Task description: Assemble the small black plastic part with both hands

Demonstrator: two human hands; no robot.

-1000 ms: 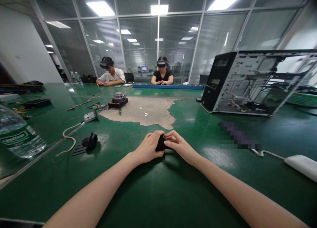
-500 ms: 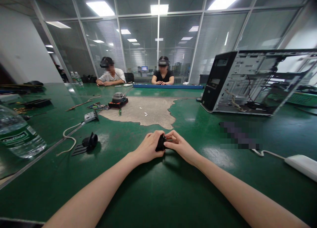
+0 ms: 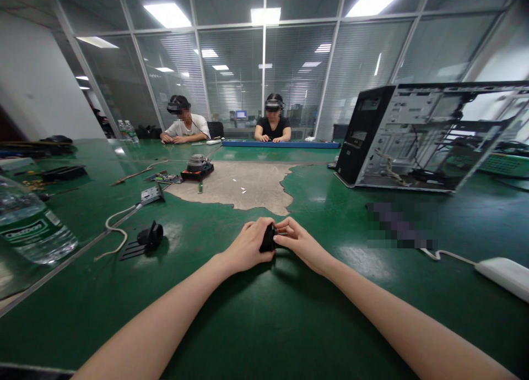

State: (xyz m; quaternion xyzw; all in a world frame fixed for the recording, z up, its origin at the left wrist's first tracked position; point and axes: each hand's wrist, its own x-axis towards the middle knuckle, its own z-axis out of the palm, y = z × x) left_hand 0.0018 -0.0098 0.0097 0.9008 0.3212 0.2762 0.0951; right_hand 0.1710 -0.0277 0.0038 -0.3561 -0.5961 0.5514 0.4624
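Observation:
Between my two hands, just above the green table, is a small black part (image 3: 268,239), mostly hidden by fingers, so its kind cannot be made out. My left hand (image 3: 249,243) wraps round it from the left. From the right, the thumb and fingers of my right hand (image 3: 298,241) pinch its side. To the left, a black plastic piece (image 3: 149,235) with a round body and long prongs lies on the table. Beyond it are a small metal box (image 3: 152,194) and a pale cable (image 3: 108,224).
An opened computer case (image 3: 356,143) stands at the right. A water bottle (image 3: 35,226) is at the left edge. A white power strip (image 3: 502,275) lies right. A cooler-like part (image 3: 198,166) sits by a bare brown patch (image 3: 256,184). Two people sit across the table.
My hands and the black part look unchanged. Across the table, the person in black has shifted slightly, with the hands a little changed in place.

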